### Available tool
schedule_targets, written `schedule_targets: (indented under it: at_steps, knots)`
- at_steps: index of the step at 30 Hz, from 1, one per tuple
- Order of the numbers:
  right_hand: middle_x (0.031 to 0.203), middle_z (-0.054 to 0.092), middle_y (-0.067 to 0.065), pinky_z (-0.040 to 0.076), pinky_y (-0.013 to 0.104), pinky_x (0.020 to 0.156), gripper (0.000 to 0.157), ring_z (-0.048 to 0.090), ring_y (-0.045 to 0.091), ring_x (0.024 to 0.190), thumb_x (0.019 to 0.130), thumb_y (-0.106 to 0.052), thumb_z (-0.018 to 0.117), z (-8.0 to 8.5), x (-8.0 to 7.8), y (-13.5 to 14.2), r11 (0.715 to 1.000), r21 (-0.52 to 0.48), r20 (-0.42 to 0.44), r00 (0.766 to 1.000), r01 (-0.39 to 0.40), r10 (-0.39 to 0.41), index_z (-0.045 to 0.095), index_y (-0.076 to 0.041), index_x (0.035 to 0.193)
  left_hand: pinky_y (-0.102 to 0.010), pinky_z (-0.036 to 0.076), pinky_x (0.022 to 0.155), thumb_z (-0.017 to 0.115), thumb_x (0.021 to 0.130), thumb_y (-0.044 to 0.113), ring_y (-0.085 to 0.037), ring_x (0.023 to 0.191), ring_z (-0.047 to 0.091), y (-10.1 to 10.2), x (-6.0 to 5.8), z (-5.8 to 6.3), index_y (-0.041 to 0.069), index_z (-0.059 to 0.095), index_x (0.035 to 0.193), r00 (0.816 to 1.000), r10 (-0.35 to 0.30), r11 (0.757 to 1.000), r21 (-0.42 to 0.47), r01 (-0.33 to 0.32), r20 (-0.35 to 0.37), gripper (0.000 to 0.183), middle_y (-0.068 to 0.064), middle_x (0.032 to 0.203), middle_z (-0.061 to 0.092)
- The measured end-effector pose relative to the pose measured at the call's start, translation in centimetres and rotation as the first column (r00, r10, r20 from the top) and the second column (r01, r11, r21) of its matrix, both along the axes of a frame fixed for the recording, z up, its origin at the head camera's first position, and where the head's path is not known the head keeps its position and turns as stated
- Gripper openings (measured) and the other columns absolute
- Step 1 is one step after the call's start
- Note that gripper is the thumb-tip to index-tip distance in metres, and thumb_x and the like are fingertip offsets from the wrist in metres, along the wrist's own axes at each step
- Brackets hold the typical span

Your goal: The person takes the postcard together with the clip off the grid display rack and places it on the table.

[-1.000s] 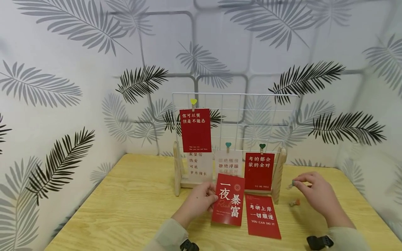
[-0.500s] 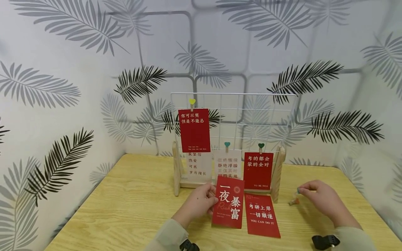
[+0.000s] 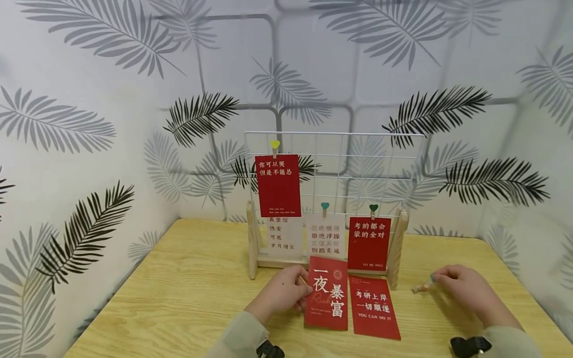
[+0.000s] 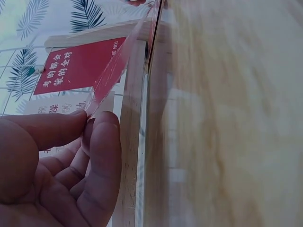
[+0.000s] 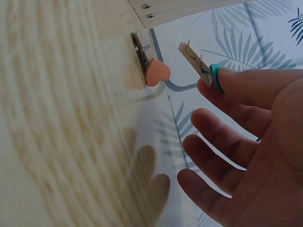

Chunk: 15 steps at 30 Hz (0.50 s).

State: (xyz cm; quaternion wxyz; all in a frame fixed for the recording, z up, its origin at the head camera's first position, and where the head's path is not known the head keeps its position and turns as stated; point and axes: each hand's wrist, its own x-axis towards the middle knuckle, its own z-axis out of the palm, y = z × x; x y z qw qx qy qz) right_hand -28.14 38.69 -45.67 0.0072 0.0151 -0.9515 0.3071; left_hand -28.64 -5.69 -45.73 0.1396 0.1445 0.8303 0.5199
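Note:
My left hand (image 3: pixel 286 288) pinches the left edge of a red card (image 3: pixel 327 311) with white characters, tilted in front of the rack. In the left wrist view that card (image 4: pixel 111 71) shows nearly edge-on between thumb and forefinger. My right hand (image 3: pixel 465 291) pinches a small wooden clothespin (image 5: pixel 196 64) by its teal heart, other fingers spread loosely. It is above the table, right of the rack. Close by on the table lies another clothespin with an orange heart (image 5: pixel 158 73). A second red card (image 3: pixel 375 308) lies flat beside the held one.
A white wire grid rack (image 3: pixel 340 149) on wooden feet stands behind. Clipped on it are a red card (image 3: pixel 278 191) under a yellow heart clip, a white card (image 3: pixel 326 236) under a teal one, and a red card (image 3: pixel 369 243) under a green one. Another white card (image 3: pixel 284 241) hangs at left.
My right hand has moved down and slightly right with the clothespin, closer to the table and the orange-heart clothespin. The held card has sunk a little in my left hand.

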Motion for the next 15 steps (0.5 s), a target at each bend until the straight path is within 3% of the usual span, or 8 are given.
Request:
schedule_targets:
  at_steps: [8,15]
  knots:
    - [0.119,0.068,0.017,0.048,0.052,0.087,0.038,0.061,0.035,0.109,0.104,-0.038,0.056,-1.5,0.2,0.6,0.999,-0.037,0.098,0.995,-0.015,0.019,0.073,-0.005,0.113,-0.035,0.057,0.054,0.069,0.095,0.011,-0.022,0.059,0.065,-0.2,0.2,-0.9,0.009,0.062,0.1,0.999,-0.015,1.0,0.001,0.015,0.049,0.009,-0.01,0.076,0.065]
    - [0.119,0.069,0.015,0.048,0.053,0.087,0.037,0.061,0.035,0.11,0.103,-0.04,0.057,-1.5,-0.1,0.6,0.999,-0.04,0.094,0.995,-0.016,0.02,0.074,-0.008,0.11,-0.031,0.055,0.052,0.069,0.095,0.011,-0.019,0.057,0.064,-0.4,-0.2,-1.0,0.009,0.06,0.1,0.997,-0.014,1.0,-0.008,0.014,0.074,0.011,-0.01,0.076,0.066]
